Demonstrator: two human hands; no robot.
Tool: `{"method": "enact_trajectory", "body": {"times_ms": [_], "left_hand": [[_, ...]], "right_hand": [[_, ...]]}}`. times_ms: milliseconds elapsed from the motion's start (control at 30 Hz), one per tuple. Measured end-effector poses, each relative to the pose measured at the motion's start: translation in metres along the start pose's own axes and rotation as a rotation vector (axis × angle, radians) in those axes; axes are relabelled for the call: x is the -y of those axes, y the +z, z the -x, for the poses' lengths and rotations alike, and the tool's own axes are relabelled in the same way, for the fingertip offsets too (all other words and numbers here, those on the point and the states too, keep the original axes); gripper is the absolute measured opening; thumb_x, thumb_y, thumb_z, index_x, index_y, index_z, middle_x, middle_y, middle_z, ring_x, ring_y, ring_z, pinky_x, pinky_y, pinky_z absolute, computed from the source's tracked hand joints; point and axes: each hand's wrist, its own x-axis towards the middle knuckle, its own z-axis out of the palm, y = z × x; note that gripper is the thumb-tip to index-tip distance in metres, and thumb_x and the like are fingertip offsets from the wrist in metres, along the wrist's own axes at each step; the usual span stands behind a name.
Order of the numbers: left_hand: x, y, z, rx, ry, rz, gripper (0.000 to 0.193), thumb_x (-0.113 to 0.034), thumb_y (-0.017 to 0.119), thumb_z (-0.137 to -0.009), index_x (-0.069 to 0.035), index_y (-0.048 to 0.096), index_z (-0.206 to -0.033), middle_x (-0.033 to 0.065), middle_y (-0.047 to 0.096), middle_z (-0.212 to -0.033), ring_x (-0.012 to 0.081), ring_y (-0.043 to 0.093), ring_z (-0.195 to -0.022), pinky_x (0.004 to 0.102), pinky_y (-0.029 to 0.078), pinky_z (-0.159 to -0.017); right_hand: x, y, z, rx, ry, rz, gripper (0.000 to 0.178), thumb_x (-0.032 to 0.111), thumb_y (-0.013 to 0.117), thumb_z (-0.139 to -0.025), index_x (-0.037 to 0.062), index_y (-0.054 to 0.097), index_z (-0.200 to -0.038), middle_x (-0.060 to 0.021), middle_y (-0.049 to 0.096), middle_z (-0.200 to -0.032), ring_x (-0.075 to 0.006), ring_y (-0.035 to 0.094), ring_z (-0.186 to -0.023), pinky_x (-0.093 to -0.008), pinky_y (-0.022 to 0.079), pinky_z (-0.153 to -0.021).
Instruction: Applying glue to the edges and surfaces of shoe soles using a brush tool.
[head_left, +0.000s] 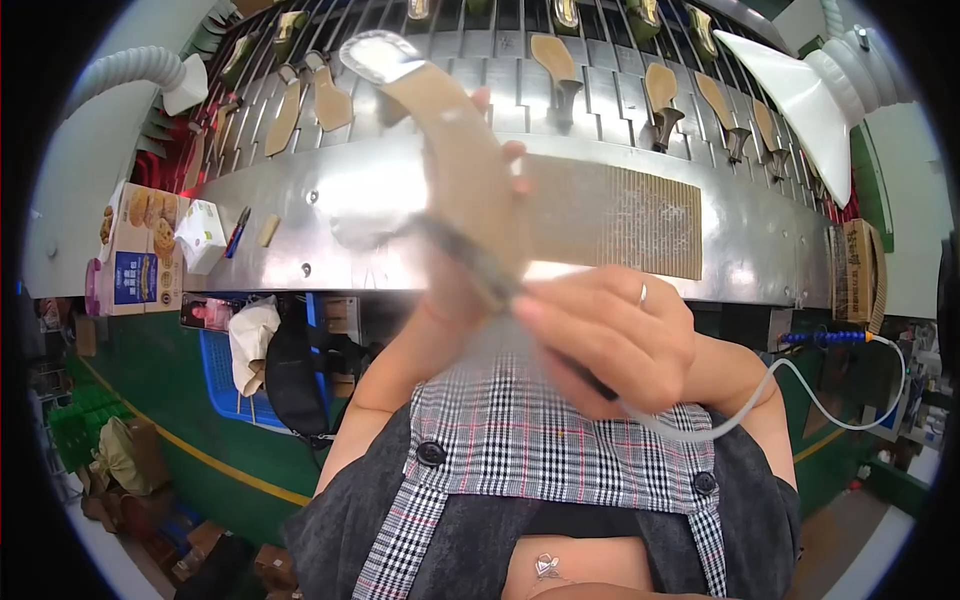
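My left hand [447, 295] grips a tan shoe sole [465, 150] upright in front of my chest, fingertips showing along its far edge. One end of this sole is pale and shiny; motion blurs it. My right hand [620, 335], with a ring on it, is closed around a dark pen-like tool [465, 250] whose tip lies across the lower part of the sole. Whether the tip touches it, I cannot tell. A pale thin hose [690, 434] runs from the tool's rear off to the right. Behind the sole, a corrugated cardboard sheet [655, 222] lies on the metal bench [375, 205].
Beyond the bench, a slatted conveyor [500, 85] carries several tan soles [661, 90]. White extraction hoods stand at left [186, 86] and right [800, 105]. A cookie carton [145, 240], tissue pack [202, 238] and pens [238, 232] sit left. Below is a blue crate [222, 375].
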Motion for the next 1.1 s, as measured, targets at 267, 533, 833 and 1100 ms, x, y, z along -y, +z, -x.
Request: {"method": "enact_trajectory", "body": {"times_ms": [267, 533, 833, 1100], "left_hand": [[0.001, -0.003, -0.004, 0.030, -0.060, 0.243, 0.053, -0.035, 0.037, -0.105, -0.019, 0.022, -0.153, 0.0074, 0.031, -0.154, 0.0245, 0.059, -0.110, 0.0308, 0.060, -0.080], [-0.008, 0.007, -0.008, -0.124, 0.008, 0.310, 0.053, -0.045, 0.032, -0.105, -0.016, 0.033, -0.149, 0.0107, 0.043, -0.146, 0.0289, 0.057, -0.116, 0.0363, 0.061, -0.081], [-0.020, 0.001, -0.008, 0.052, -0.178, 0.457, 0.057, -0.052, 0.031, -0.103, -0.013, 0.041, -0.145, 0.0135, 0.048, -0.141, 0.0312, 0.055, -0.117, 0.0404, 0.055, -0.091], [-0.027, 0.010, -0.003, -0.072, -0.155, 0.463, 0.068, -0.044, 0.035, -0.103, 0.003, 0.024, -0.150, 0.0266, 0.029, -0.150, 0.0361, 0.042, -0.125, 0.0444, 0.033, -0.112]], "right_hand": [[0.004, -0.005, 0.009, 0.043, 0.004, -0.081, 0.035, -0.004, 0.071, -0.066, -0.0100, 0.067, -0.100, -0.0176, 0.068, -0.081, -0.0256, 0.068, -0.068, -0.0315, 0.055, -0.057], [0.007, -0.007, 0.010, 0.089, 0.061, -0.191, 0.032, -0.004, 0.071, -0.065, -0.0092, 0.067, -0.097, -0.0174, 0.068, -0.080, -0.0249, 0.066, -0.064, -0.0303, 0.054, -0.055], [-0.001, -0.005, 0.011, 0.031, -0.012, -0.170, 0.029, 0.000, 0.069, -0.063, -0.0092, 0.068, -0.091, -0.0193, 0.066, -0.078, -0.0242, 0.065, -0.059, -0.0305, 0.053, -0.051], [-0.013, -0.014, 0.008, 0.132, 0.024, -0.100, 0.033, 0.002, 0.070, -0.061, -0.0076, 0.070, -0.093, -0.0202, 0.066, -0.081, -0.0248, 0.065, -0.060, -0.0292, 0.052, -0.048]]}}
